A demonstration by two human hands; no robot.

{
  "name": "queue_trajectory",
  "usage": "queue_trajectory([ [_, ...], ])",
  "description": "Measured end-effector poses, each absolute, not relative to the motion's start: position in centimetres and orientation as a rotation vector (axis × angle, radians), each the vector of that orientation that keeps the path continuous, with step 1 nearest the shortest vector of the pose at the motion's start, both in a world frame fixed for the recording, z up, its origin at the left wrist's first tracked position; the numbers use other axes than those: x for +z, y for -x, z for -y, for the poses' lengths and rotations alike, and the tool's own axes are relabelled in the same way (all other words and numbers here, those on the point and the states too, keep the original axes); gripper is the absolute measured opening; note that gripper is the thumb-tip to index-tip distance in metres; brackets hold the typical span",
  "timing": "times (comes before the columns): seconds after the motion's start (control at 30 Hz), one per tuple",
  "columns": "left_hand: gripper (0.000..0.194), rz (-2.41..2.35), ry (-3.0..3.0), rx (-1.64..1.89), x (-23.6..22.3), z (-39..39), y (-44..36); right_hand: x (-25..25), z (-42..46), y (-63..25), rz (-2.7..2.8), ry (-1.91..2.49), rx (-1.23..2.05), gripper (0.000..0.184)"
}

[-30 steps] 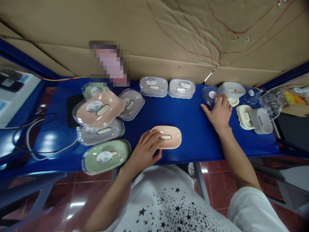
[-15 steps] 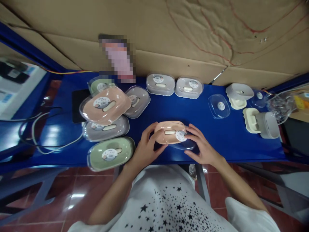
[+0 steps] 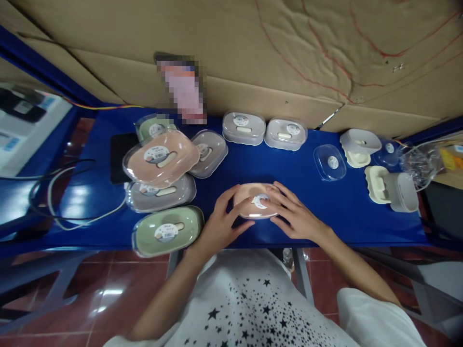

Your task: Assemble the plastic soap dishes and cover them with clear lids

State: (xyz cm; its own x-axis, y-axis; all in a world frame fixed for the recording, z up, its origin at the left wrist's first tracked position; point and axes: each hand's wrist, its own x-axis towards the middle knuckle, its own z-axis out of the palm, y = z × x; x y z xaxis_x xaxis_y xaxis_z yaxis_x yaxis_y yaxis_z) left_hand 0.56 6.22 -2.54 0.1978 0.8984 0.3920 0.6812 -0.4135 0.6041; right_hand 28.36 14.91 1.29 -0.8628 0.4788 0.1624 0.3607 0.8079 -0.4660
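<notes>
A peach oval soap box (image 3: 246, 208) with a clear lid and a round white label lies at the front of the blue table. My left hand (image 3: 224, 219) grips its left end, with the thumb on the near side and a finger across the top. From the right, my right hand (image 3: 297, 217) holds the other end, its fingers over the lid and thumb on the near side. The clear lid sits squarely over the peach base. The fingers cover part of the label and the box's right end.
Lidded green, peach and grey soap boxes (image 3: 168, 231) are heaped at left. Two grey boxes (image 3: 244, 127) stand along the cardboard wall. At right are a loose clear lid (image 3: 327, 166), grey containers (image 3: 403, 193) and cream inserts (image 3: 378, 183). White and black cables (image 3: 58, 193) lie far left.
The clear lid, which stuck out askew at the near right of the peach box, now lines up with it. My right hand has moved left and closed over that end.
</notes>
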Motion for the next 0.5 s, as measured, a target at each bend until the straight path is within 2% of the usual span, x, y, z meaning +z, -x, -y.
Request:
queue_trajectory([
  [0.2,0.066,-1.499,-2.152,1.031,-2.5,-6.4,-0.6,1.1,-15.3,-28.7,2.733,0.664,0.616,0.088],
  [0.37,0.067,-1.514,-2.131,1.025,-2.8,-6.4,-0.7,-0.3,-15.2,-28.7,2.728,0.668,0.626,0.086],
  [0.5,0.058,-1.549,-2.171,0.937,-2.7,-6.3,-0.9,-0.8,-15.9,-29.6,2.745,0.794,0.488,0.083],
])
